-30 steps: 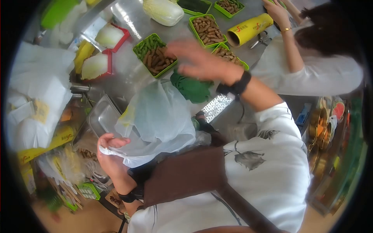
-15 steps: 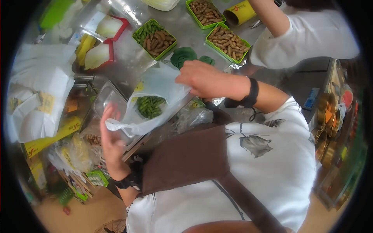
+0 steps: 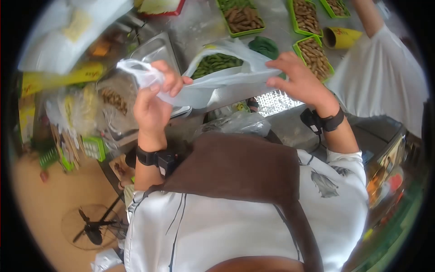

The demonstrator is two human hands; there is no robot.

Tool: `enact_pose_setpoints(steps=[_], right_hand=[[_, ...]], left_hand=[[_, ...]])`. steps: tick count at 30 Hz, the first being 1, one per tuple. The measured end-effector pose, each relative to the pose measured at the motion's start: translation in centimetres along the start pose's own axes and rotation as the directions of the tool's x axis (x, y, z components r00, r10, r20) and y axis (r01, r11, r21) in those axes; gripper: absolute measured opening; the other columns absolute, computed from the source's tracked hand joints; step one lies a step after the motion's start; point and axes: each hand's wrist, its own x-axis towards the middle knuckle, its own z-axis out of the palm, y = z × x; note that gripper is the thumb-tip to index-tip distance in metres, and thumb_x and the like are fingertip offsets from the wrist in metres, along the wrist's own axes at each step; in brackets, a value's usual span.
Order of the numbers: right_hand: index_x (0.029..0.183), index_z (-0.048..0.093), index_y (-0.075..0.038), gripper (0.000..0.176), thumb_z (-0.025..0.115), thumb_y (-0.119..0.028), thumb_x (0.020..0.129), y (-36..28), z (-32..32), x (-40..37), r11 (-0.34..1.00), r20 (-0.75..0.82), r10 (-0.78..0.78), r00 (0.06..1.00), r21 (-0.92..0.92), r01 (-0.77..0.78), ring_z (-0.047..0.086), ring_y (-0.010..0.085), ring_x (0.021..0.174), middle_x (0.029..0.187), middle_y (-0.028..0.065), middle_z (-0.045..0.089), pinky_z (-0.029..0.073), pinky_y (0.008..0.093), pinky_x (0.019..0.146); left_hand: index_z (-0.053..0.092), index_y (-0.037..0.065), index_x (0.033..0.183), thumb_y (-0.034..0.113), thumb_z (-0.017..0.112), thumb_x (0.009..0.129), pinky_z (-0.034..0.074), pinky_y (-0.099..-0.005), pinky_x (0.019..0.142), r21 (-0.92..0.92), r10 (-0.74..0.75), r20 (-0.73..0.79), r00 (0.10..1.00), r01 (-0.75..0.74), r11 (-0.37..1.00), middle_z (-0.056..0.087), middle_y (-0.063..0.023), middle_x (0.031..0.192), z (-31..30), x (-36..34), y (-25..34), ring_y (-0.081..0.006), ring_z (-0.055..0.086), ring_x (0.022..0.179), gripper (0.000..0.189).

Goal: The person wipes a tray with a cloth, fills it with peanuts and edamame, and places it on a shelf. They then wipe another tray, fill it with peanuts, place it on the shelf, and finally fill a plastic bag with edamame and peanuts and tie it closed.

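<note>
A white translucent plastic bag (image 3: 226, 81) stretches between my two hands, its mouth spread. Green pods (image 3: 216, 65) show inside it. My left hand (image 3: 156, 93) pinches the bag's left side, with a bunched handle above the fingers. On the other side, my right hand (image 3: 301, 81) grips the bag's right edge between thumb and fingers. A dark green bundle (image 3: 263, 47) lies just behind the bag, near my right hand.
Green trays of peanuts (image 3: 312, 56) and a tray of pods and peanuts (image 3: 244, 20) stand behind. A yellow roll (image 3: 342, 38) and another person's white sleeve (image 3: 380, 77) are at right. Metal trays (image 3: 158, 50) lie left; a fan (image 3: 93, 229) stands lower left.
My left hand has gone from open to gripping the bag. The bag is now stretched wider between both hands. The view has shifted, and the other person's arm appears farther right and lower.
</note>
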Motion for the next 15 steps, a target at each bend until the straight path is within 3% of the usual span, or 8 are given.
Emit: enact_pose_setpoints(steps=[2, 3, 4, 6, 8, 9, 12, 15], right_hand=[[0.092, 0.068, -0.001, 0.05, 0.066, -0.047, 0.076, 0.4, 0.4, 0.6, 0.926, -0.006, 0.337, 0.942, 0.183, -0.33, 0.05, 0.0304, 0.09, 0.086, 0.0149, 0.057, 0.04, 0.0379, 0.079], [0.088, 0.069, -0.002, 0.039, 0.066, -0.039, 0.078, -0.3, 0.6, 1.2, 0.931, -0.004, 0.347, 0.938, 0.126, -0.344, 0.051, 0.0308, 0.091, 0.088, 0.0151, 0.058, 0.041, 0.0379, 0.08], [0.088, 0.069, -0.002, 0.039, 0.066, -0.039, 0.078, -0.6, 0.7, 1.5, 0.936, 0.005, 0.333, 0.943, 0.121, -0.331, 0.051, 0.0308, 0.091, 0.088, 0.0151, 0.058, 0.041, 0.0379, 0.08], [0.081, 0.067, -0.002, 0.024, 0.068, -0.026, 0.076, -0.9, 1.0, 2.3, 0.971, 0.024, 0.21, 0.977, -0.124, -0.205, 0.051, 0.03, 0.091, 0.086, 0.0129, 0.057, 0.041, 0.0394, 0.079], [0.077, 0.066, -0.003, 0.017, 0.068, -0.02, 0.074, -1.9, -0.1, 3.0, 0.956, 0.013, 0.133, 0.991, -0.264, -0.125, 0.051, 0.0293, 0.091, 0.085, 0.0119, 0.056, 0.041, 0.0401, 0.079], [0.072, 0.064, -0.004, 0.011, 0.068, -0.014, 0.071, -2.2, -0.6, 3.2, 0.916, 0.006, 0.068, 0.998, -0.396, -0.06, 0.051, 0.0286, 0.09, 0.084, 0.0108, 0.055, 0.041, 0.0408, 0.078], [0.071, 0.062, -0.005, 0.008, 0.067, -0.01, 0.069, -1.6, -1.3, 3.7, 0.863, -0.089, -0.093, 0.992, -0.505, 0.036, 0.05, 0.028, 0.088, 0.082, 0.009, 0.053, 0.04, 0.0412, 0.077], [0.078, 0.061, -0.005, 0.013, 0.068, -0.011, 0.069, -1.3, -2.0, 4.4, 0.906, -0.103, -0.069, 0.992, -0.424, 0.019, 0.05, 0.0287, 0.093, 0.087, 0.0087, 0.056, 0.04, 0.0412, 0.079]], left_hand=[[0.044, 0.0, 0.115, 0.02, 0.044, 0.085, 0.039, -0.0449, 0.087, 0.027, 0.006, 0.038, 0.999, -0.007, 1.0, 0.039, -0.001, 0.078, 0.3, -0.6, -0.2, -0.0146, 0.04, 0.072, 0.036], [0.043, 0.0, 0.115, 0.019, 0.042, 0.086, 0.04, -0.043, 0.087, 0.093, -0.076, -0.067, 0.995, 0.082, 0.992, 0.04, -0.0011, 0.077, 1.3, -0.5, -0.3, -0.0143, 0.041, 0.07, 0.035], [0.043, -0.001, 0.114, 0.017, 0.04, 0.086, 0.041, -0.0412, 0.086, 0.148, -0.149, -0.174, 0.973, 0.176, 0.973, 0.041, -0.0012, 0.076, 1.7, -0.6, -0.3, -0.014, 0.042, 0.068, 0.033], [0.048, -0.001, 0.112, 0.018, 0.041, 0.091, 0.042, -0.0392, 0.087, 0.177, -0.137, -0.122, 0.983, 0.157, 0.972, 0.048, -0.003, 0.078, 1.1, -0.3, -0.3, -0.0154, 0.048, 0.074, 0.029], [0.055, -0.001, 0.105, 0.02, 0.04, 0.096, 0.042, -0.0377, 0.088, 0.531, -0.015, -0.084, 0.996, 0.057, 0.845, 0.056, -0.0064, 0.079, 1.7, 0.0, 0.1, -0.0184, 0.055, 0.087, 0.027], [0.055, -0.001, 0.105, 0.02, 0.04, 0.096, 0.042, -0.0377, 0.088, 0.529, -0.008, -0.09, 0.996, 0.054, 0.847, 0.056, -0.0064, 0.079, 1.4, 0.0, 0.2, -0.0184, 0.055, 0.087, 0.027], [0.059, -0.001, 0.1, 0.021, 0.04, 0.098, 0.043, -0.0363, 0.088, 0.546, 0.093, -0.031, 0.995, -0.061, 0.836, 0.061, -0.0103, 0.08, 1.1, 0.2, 0.3, -0.0215, 0.058, 0.093, 0.03], [0.057, -0.002, 0.1, 0.021, 0.041, 0.098, 0.045, -0.0354, 0.086, 0.4, 0.017, -0.113, 0.993, 0.029, 0.916, 0.053, -0.0043, 0.068, 1.2, 0.2, -0.2, -0.0175, 0.057, 0.076, 0.028]])
